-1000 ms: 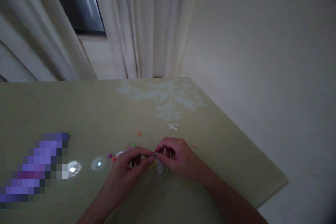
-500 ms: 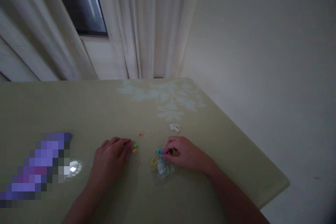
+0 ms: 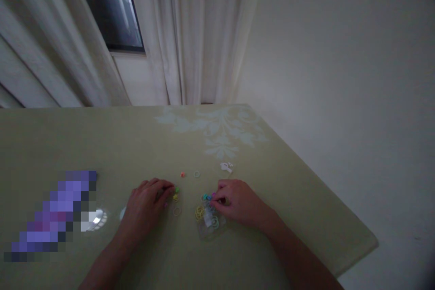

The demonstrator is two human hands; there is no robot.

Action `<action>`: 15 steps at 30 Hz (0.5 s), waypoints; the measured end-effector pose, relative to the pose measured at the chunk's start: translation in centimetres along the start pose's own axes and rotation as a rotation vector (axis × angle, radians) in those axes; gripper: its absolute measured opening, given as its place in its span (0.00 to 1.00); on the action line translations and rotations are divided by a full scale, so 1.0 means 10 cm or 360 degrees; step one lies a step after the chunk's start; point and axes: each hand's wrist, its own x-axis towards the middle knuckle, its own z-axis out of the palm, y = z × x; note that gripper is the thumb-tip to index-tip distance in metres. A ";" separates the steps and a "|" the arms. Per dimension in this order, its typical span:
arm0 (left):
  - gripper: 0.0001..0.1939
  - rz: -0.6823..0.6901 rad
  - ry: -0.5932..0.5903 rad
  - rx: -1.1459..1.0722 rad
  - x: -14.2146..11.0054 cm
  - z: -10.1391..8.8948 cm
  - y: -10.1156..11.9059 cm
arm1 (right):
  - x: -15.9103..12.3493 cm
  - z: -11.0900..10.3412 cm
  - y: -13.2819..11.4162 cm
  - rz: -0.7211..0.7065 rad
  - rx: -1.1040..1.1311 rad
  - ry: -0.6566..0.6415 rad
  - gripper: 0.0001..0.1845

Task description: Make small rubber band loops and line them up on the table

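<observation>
Head view: hands have split. A second ago both sets of fingers met on one small light item over the clear packet (image 3: 204, 234); now they're well apart, each at its own cluster. I read that as the shared pinch being over, with the two sides handled separately.

Left hand (image 3: 146, 204): palm down, fingers bunched, tips just beside a green piece (image 3: 176, 189) and a yellow piece (image 3: 176, 197). A thin pale ring (image 3: 177, 211) lies on the near side of those.

Right hand (image 3: 239, 199): thumb and forefinger brought close together at a short row, teal piece (image 3: 205, 197), then blue piece (image 3: 209, 198), then purple piece (image 3: 214, 195). Purple now shows by the fingertips; half a second ago only teal and blue did. So the right side is where the row looks most built up.

Too dim and small to tell whether either hand actually grips anything.

Packet lies flat on the tabletop (image 3: 118, 140), just nearer the wearer than the row, with yellow bands (image 3: 199, 212) and mint rings (image 3: 215, 222) on or in it. Beyond the hands: orange piece (image 3: 182, 174), whitish ring (image 3: 196, 174), white parts (image 3: 226, 167). All three sit apart from the fingers, same layout as half a second ago.
</observation>
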 end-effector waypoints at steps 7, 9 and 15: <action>0.19 -0.0068 -0.0140 -0.0006 0.01 -0.16 -0.12 | 0.01 0.02 0.01 0.0050 0.0121 0.0114 0.04; 0.21 -0.0187 -0.0232 -0.0038 0.00 -0.19 -0.11 | 0.02 0.02 0.01 0.0043 0.0182 0.0166 0.04; 0.23 -0.0330 -0.0166 -0.0114 0.00 -0.21 -0.12 | 0.03 0.06 0.01 -0.0024 0.0229 0.0260 0.05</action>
